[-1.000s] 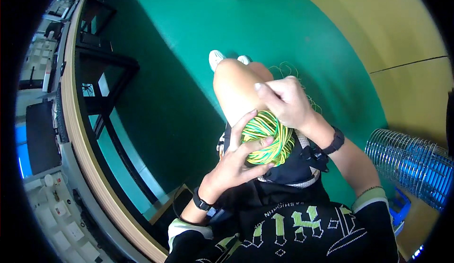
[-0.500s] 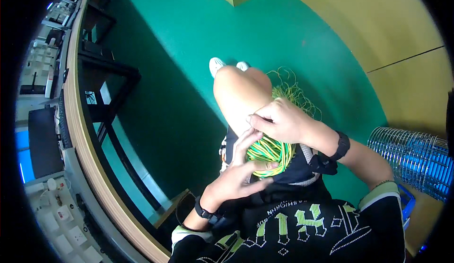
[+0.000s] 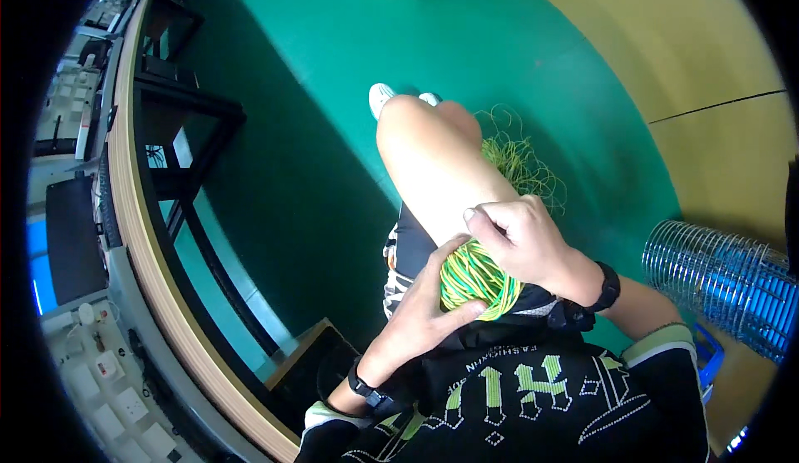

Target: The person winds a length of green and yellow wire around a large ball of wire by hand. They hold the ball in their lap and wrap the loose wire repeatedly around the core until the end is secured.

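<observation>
A ball of green-and-yellow striped wire (image 3: 476, 284) rests on my lap. My left hand (image 3: 426, 309) is wrapped round its left side, with the thumb across the near edge and the fingers along the far left. At the ball's upper right, my right hand (image 3: 528, 242) is closed, thumb pressed against the curled fingers. Whatever lies in that grip is hidden. Beyond my right hand, a loose tangle of the same wire (image 3: 520, 163) spreads over the green floor beside my leg.
Along the left runs a long wood-edged workbench (image 3: 137, 205) with a dark metal frame underneath and white electrical parts on top. A wire basket (image 3: 707, 276) with blue contents stands at the right. Yellow panels (image 3: 716, 55) border the floor at the upper right.
My right hand has moved right and nearer, from above the ball to its upper right side. My left hand has closed in round the ball, and more of its top shows.
</observation>
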{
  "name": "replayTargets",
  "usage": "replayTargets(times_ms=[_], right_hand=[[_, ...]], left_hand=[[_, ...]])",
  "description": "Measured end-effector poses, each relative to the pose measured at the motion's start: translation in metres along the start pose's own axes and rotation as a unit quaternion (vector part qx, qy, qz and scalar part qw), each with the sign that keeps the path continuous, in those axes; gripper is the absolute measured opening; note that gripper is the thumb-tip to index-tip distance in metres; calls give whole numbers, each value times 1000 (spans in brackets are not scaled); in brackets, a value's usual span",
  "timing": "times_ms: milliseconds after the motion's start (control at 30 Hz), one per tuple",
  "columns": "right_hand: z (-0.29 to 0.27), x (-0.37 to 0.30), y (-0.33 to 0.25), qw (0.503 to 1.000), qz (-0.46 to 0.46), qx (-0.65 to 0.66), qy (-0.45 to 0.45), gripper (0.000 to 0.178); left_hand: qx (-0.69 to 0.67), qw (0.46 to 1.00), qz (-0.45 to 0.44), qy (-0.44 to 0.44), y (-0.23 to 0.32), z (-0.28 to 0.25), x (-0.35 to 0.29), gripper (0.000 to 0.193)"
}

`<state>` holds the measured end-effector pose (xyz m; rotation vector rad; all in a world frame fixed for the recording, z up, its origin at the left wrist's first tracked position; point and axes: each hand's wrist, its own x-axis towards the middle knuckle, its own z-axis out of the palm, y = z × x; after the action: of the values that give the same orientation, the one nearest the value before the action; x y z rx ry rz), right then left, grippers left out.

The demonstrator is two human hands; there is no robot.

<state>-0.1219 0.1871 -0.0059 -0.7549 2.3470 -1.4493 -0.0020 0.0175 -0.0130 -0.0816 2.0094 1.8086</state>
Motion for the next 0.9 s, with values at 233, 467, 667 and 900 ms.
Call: replayTargets(times_ms=[233,467,667,900], right_hand=[[-30,39,-14,946,-314,35,-71,12],[-49,62,-23,915,-389,-110,-8,16],[-38,72,-17,906,-417,-62,35,19],[-1,84,8,978,-175,112,-28,28]], left_hand=[[68,988,135,19,13,-3,20,95],[303,924,230,42,68,-54,57,76],[375,876,299,-55,63,-67,68,60],[377,877,277,-107,44,-54,61,48]])
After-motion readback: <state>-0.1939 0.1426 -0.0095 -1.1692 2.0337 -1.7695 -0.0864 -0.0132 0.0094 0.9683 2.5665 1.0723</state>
